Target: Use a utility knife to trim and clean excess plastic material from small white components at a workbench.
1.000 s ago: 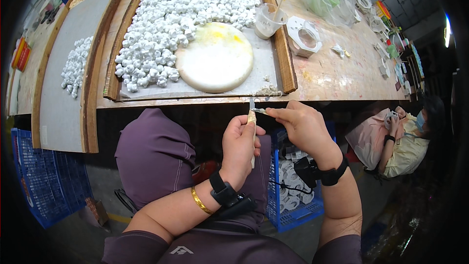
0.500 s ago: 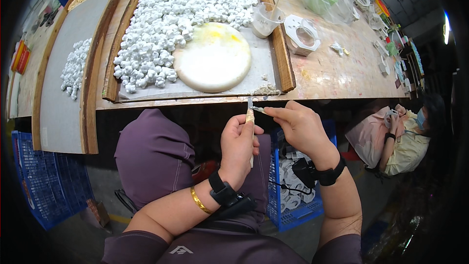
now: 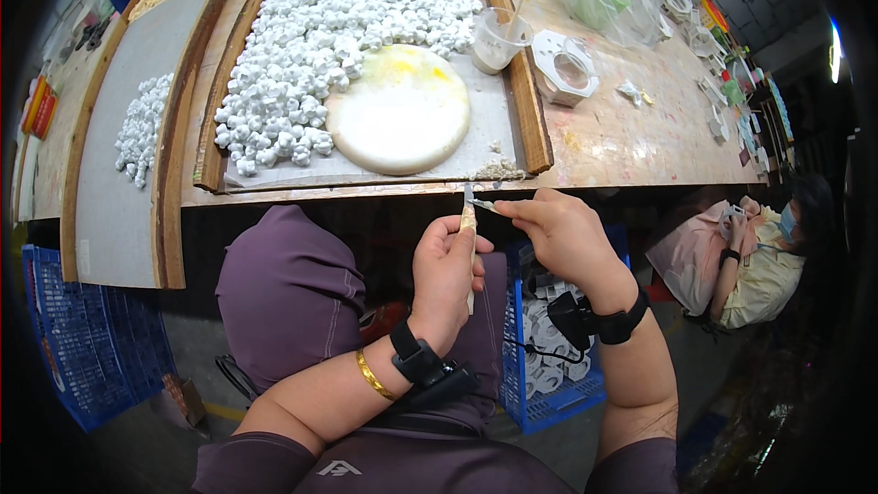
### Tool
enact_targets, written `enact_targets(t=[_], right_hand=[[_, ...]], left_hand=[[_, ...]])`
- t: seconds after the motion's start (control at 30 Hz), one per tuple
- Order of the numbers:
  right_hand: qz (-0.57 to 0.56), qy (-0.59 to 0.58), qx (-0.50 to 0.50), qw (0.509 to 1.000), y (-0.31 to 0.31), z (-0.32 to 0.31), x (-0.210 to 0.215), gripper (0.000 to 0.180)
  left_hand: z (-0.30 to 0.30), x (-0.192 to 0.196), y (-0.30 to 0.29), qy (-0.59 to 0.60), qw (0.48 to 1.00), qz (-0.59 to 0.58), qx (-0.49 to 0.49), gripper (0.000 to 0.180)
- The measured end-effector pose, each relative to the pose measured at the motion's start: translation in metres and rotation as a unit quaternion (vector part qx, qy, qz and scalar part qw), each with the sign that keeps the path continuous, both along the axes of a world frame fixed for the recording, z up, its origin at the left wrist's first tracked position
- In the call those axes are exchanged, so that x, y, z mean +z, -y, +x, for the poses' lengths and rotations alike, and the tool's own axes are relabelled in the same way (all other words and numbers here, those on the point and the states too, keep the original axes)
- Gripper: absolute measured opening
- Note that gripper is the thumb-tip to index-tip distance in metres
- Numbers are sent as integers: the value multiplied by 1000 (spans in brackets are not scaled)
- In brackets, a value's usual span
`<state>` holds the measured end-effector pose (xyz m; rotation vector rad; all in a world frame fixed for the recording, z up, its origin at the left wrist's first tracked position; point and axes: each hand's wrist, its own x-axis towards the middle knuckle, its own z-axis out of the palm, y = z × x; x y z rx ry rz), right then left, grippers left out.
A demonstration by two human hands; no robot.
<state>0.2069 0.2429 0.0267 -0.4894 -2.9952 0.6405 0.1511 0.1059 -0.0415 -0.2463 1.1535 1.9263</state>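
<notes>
My left hand point(image 3: 445, 267) is closed around a slim pale-handled tool point(image 3: 469, 236) held upright, its thin metal tip pointing up near the table's front edge. My right hand point(image 3: 558, 233) pinches a small thin metal piece point(image 3: 485, 205) right at the tool's tip. Both hands hover over my lap, below the wooden table point(image 3: 622, 142). Whether the metal piece touches the tool's tip I cannot tell. Each wrist wears a black strap, and a gold bangle sits on my left forearm.
A wooden tray point(image 3: 526, 101) holds a heap of small white pieces point(image 3: 329, 27) and a round pale disc point(image 3: 400, 107). A clear cup point(image 3: 497, 39), white rings and a plastic bag lie further right. Blue crates point(image 3: 549, 375) stand below. Another person point(image 3: 754, 261) sits at right.
</notes>
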Motion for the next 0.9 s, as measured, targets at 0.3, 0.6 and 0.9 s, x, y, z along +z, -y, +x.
enact_targets(t=[0.3,0.6,0.9], right_hand=[[-25,-15,4,1000,-6,-3,-7,21],[-11,3,9,1000,-7,-7,-4,19],[0,19,6,1000,-3,-7,4,19]], left_hand=[[-2,-1,1,6,1000,6,-7,11],[-2,0,1,9,1000,5,-6,10],[-1,-2,2,-2,1000,-3,-4,11]])
